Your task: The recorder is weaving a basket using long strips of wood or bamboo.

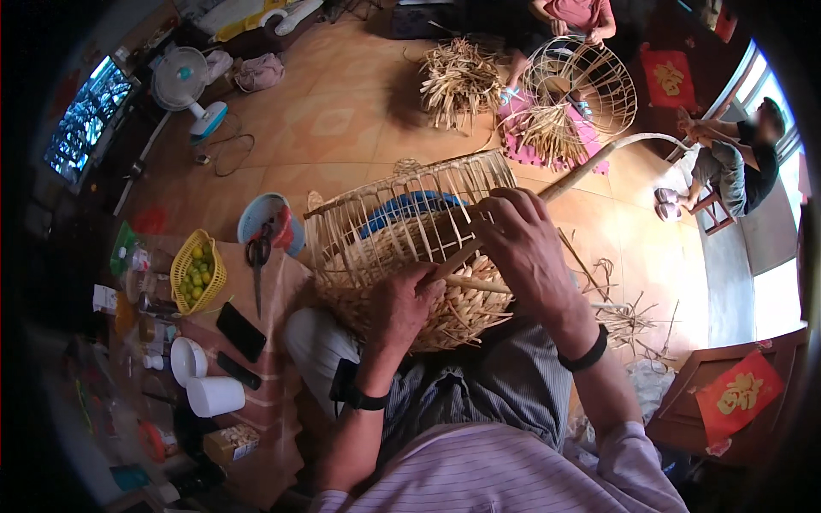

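A half-woven basket (470, 321) of pale dried plant strands rests on my lap, its upper frame (505, 167) of thin bare ribs tilted away from me. Something blue (419, 209) shows through the ribs. At the near side of the weave, my left hand (400, 309) pinches a flat dried strand (462, 256), fingers closed. My right hand (528, 248) is bent over the ribs, closed on the same strand a little higher up. A long thick stalk (590, 165) runs from behind my right hand toward the far right; I cannot tell whether it joins that strand.
To my left a table holds scissors (258, 265), a yellow basket of green fruit (198, 272), a phone (241, 332) and a white cup (215, 396). Loose strands (629, 321) litter the floor at right. Ahead, a person holds a wire-like basket frame (629, 85); another sits far right.
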### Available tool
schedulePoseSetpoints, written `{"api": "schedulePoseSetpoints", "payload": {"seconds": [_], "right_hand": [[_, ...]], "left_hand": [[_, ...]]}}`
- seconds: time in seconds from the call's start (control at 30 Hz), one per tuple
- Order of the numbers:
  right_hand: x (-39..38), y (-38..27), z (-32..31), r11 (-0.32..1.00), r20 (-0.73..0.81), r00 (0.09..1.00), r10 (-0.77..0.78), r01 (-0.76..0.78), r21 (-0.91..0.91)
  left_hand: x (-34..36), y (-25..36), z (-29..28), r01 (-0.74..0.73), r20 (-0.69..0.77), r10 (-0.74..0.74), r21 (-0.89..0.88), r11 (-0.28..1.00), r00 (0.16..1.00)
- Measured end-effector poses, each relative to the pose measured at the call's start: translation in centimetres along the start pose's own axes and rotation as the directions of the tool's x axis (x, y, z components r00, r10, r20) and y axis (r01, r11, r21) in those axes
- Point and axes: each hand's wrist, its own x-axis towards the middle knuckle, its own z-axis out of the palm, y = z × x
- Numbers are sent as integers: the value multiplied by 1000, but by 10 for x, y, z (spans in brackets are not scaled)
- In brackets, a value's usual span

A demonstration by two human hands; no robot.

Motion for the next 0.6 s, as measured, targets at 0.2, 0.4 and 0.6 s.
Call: {"api": "schedulePoseSetpoints", "payload": {"seconds": [0.2,0.4,0.6], "right_hand": [[-59,-35,17,979,5,979,205,-205,-22],[-98,-52,57,739,164,855,493,-510,440],[-68,-42,45,383,380,734,562,-639,667]], "left_hand": [[0,1,6,1,-66,0,15,1000,998],[2,-1,10,41,-65,-40,24,999,997],[2,-10,15,-29,-141,24,-34,999,990]]}}
